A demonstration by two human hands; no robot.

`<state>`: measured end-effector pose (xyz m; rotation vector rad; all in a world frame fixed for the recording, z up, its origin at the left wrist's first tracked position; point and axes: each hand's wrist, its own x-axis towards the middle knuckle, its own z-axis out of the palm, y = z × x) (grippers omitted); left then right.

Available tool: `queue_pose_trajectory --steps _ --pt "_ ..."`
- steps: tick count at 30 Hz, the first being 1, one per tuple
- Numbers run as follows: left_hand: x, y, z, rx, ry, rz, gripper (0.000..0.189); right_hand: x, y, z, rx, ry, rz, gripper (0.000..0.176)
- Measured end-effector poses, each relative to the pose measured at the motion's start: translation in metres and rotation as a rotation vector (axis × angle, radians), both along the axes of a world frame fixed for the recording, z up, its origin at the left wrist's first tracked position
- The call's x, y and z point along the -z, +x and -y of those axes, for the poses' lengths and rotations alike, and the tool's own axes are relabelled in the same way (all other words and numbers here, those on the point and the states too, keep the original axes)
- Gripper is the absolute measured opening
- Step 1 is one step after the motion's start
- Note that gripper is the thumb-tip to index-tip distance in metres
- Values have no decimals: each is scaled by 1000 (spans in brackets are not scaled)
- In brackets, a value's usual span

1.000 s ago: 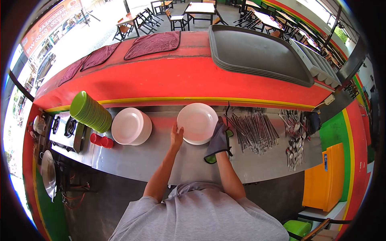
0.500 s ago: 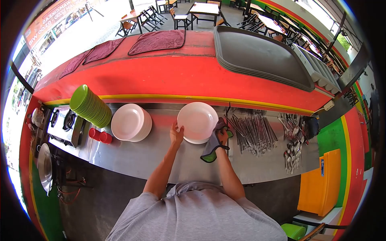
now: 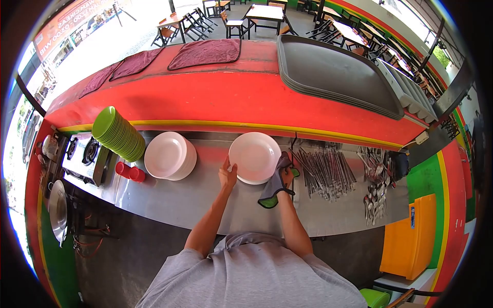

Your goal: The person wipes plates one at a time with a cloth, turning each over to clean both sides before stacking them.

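Head view: a low stack of white plates is set on the steel counter between the two hands, the bare inside of its top plate turned upward. Further left, a taller pile of white plates is seen, with leaning green plates and two red cups beside it; the cups' contents cannot be made out. Chopsticks and spoons are laid in loose heaps on the right. Dark trays are stacked on the red ledge above. At the low stack's left rim, the left hand is placed with thumb and fingers parted, touching the edge. By the right hand, a gray green-edged cloth is gripped against the right rim, its fingers partly hidden by the folds.
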<state>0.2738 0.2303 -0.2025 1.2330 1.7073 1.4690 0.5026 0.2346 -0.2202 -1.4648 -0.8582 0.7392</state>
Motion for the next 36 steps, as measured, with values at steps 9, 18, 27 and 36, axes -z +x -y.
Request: queue_pose_trajectory --steps 9,18,27,36 --pt "-28 3 7 -13 66 -173 53 -8 3 6 21 -8 -90 37" --pt "-102 25 27 222 233 535 53 -35 8 31 -37 70 -330 38" --pt "-138 5 50 103 137 688 48 -143 3 80 -317 111 -520 32" --pt "-169 -20 86 86 1 504 54 -251 -73 115 -623 108 567 17"
